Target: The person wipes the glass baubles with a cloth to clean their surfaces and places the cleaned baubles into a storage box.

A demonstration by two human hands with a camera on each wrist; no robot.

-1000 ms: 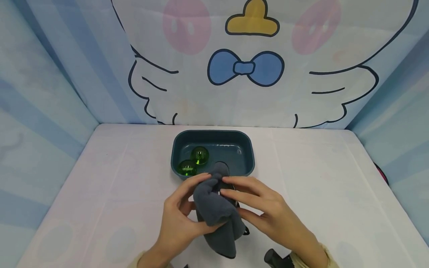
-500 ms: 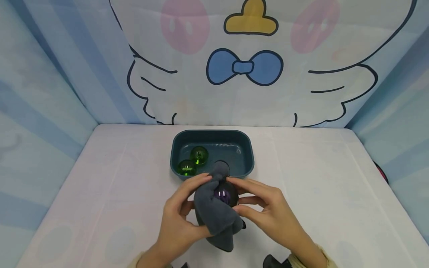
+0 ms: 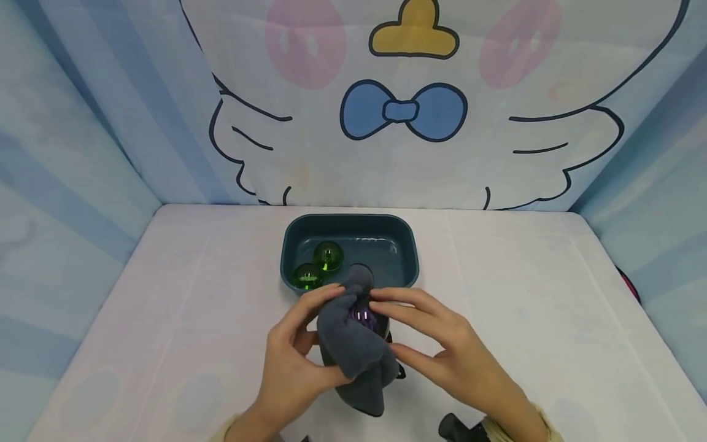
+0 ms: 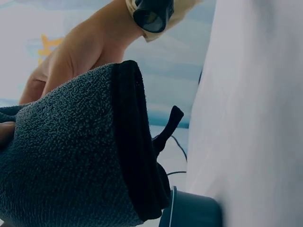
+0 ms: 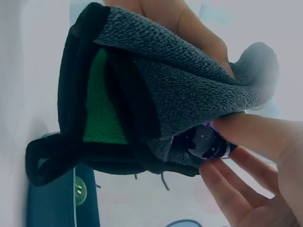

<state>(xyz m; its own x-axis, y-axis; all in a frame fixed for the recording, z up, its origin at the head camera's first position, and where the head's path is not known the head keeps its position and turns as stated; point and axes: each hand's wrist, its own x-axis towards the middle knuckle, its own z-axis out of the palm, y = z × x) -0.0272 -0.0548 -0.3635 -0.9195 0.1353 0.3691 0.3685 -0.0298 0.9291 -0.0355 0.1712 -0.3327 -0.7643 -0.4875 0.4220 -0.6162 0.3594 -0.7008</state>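
Note:
A dark grey towel [image 3: 353, 344] is bunched up between both hands, just in front of the container. Its black edging and hanging loop [image 4: 170, 125] show in the left wrist view. My left hand [image 3: 295, 362] grips the towel from the left, thumb at the near side and fingers at the far side. Wrapped in a fold is a shiny purple ball [image 3: 363, 317], largely covered by the cloth. My right hand [image 3: 442, 334] holds the ball from the right; the right wrist view has thumb and fingers pinching the speckled purple ball [image 5: 206, 141] in the fold.
A dark teal rectangular container [image 3: 405, 245] stands behind the towel. Inside, at its left, lie two green transparent balls [image 3: 328, 256] [image 3: 307, 276]. A black wrist camera [image 3: 461, 428] is strapped to the right wrist. Printed cloth walls [image 3: 83, 184] surround the white table [image 3: 525, 294].
The ball came into view half a second ago, then slid partly back under the fold. My right fingers shifted and spread around it. My left hand keeps its grip on the towel.

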